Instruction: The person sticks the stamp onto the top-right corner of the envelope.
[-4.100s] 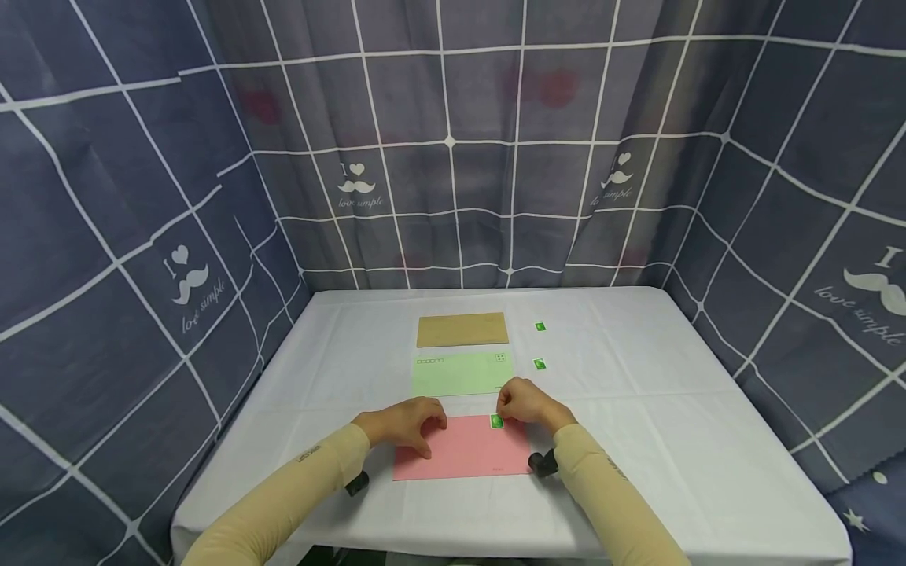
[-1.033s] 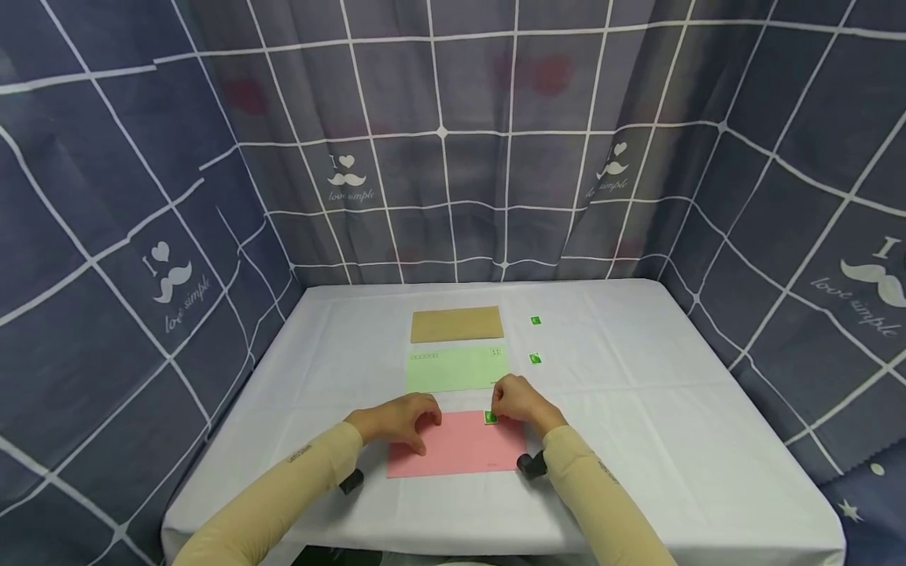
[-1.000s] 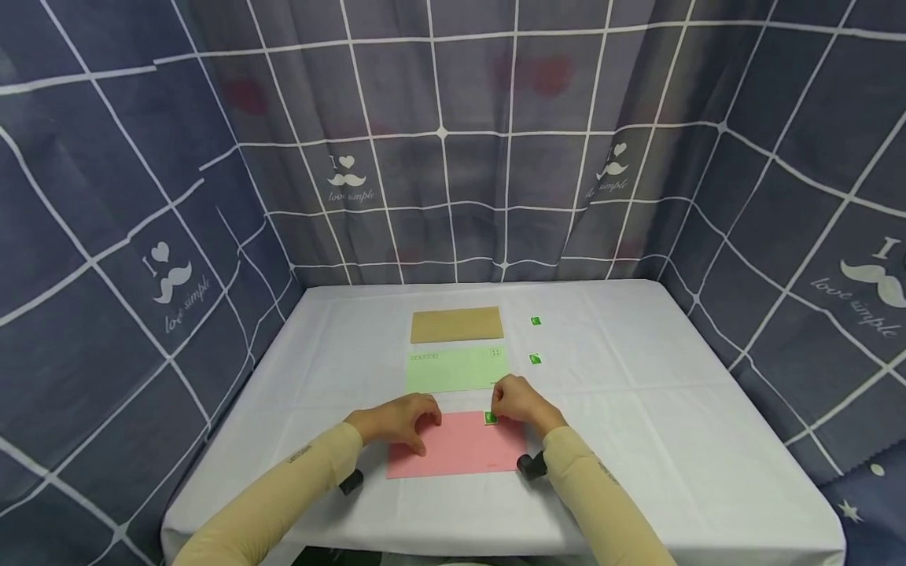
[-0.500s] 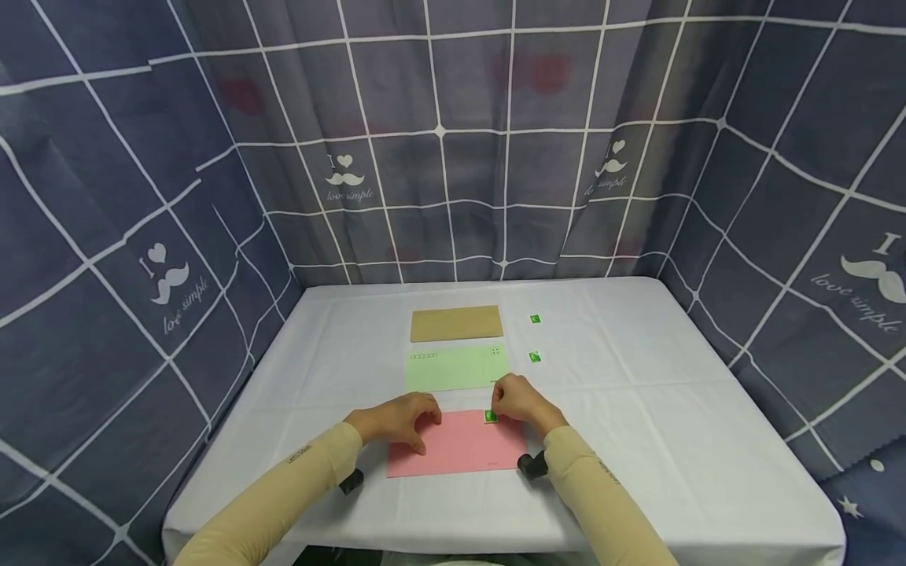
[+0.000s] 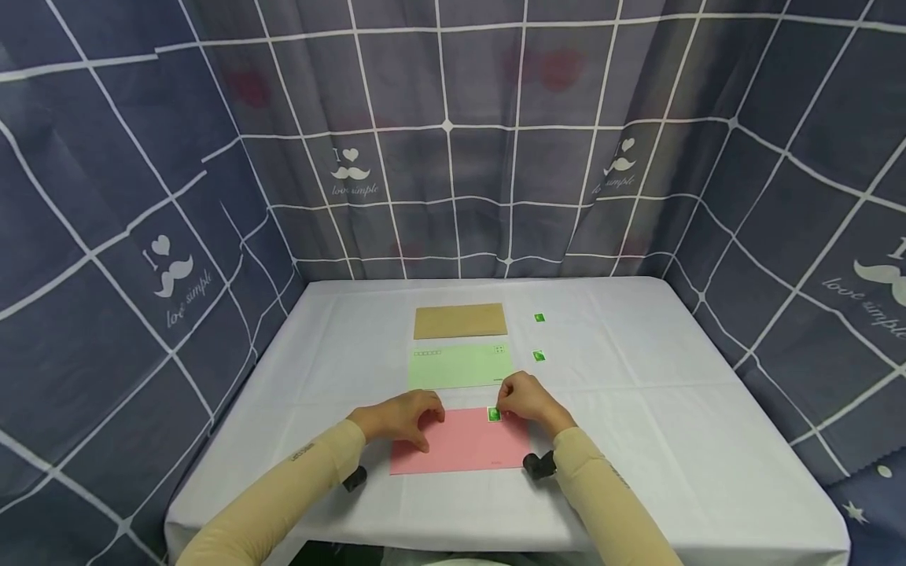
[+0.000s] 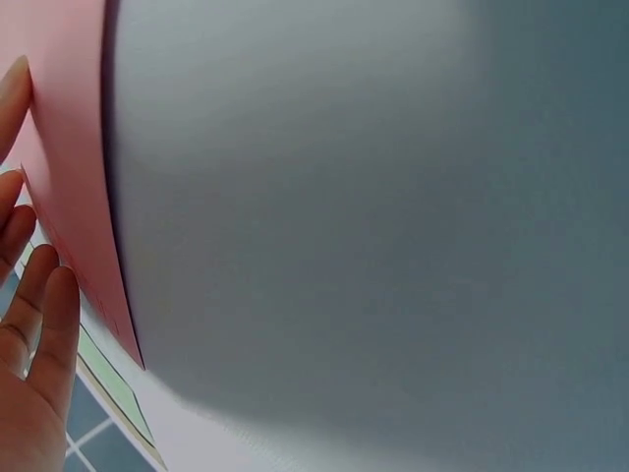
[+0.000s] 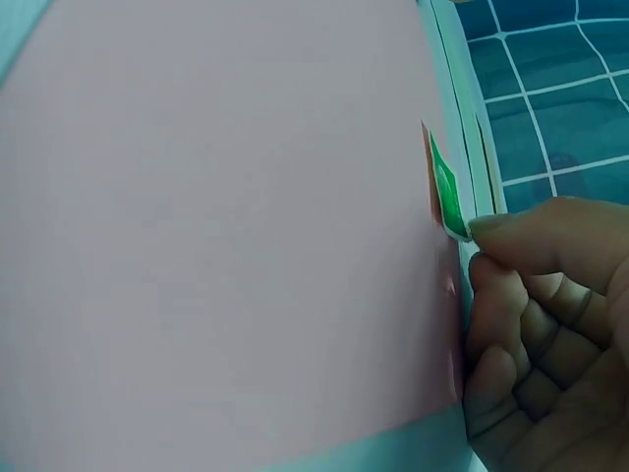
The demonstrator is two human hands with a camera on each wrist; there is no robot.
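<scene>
A pink envelope (image 5: 460,444) lies nearest the person on the white table. My left hand (image 5: 399,417) rests over its left part, the thumb on the pink paper and the fairly straight fingers along the far edge, as the left wrist view also shows. At the envelope's upper right corner, my right hand (image 5: 527,395) pinches the edge of a small green stamp (image 5: 494,414) between thumb and index finger. The right wrist view has this stamp (image 7: 448,192) tilted up over the pink paper, its corner at the thumb tip.
Beyond the pink envelope lie a light green envelope (image 5: 460,366) and a brown envelope (image 5: 460,321). To their right are two more green stamps, a nearer stamp (image 5: 539,356) and a farther stamp (image 5: 539,317). Dark checked curtains (image 5: 481,173) enclose the table on three sides.
The head view has shifted slightly. Both hands stay in nearly the same place on the pink envelope; a bit more of the pinched stamp shows beside the right fingertips than half a second ago.
</scene>
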